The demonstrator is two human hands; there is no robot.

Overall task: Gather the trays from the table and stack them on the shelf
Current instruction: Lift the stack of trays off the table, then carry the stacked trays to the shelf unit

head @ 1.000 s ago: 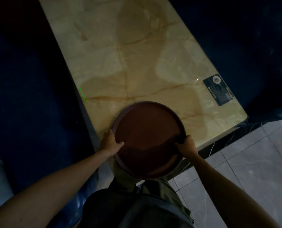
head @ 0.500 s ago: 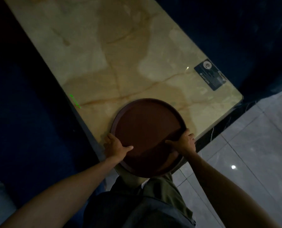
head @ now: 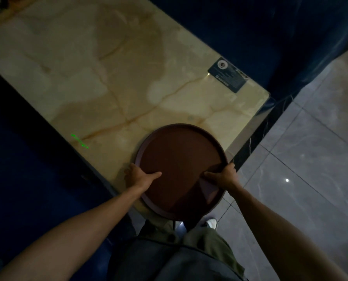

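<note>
Left hand (head: 139,177): clamped on the round tray's (head: 179,169) left rim, thumb lying inward on its floor, fingers under the edge.
Right hand (head: 222,176): clasping the opposite rim, thumb inside too.
Tray place: between both hands, far half over the marble table (head: 108,78), near half past the table corner above the person's legs.
Tray axis: circular, none to tell; open face up.
Beyond the right hand: dark label (head: 228,75) on the tabletop.

Left hand (head: 137,177) and right hand (head: 223,176) clamped, thumbs inward
</note>
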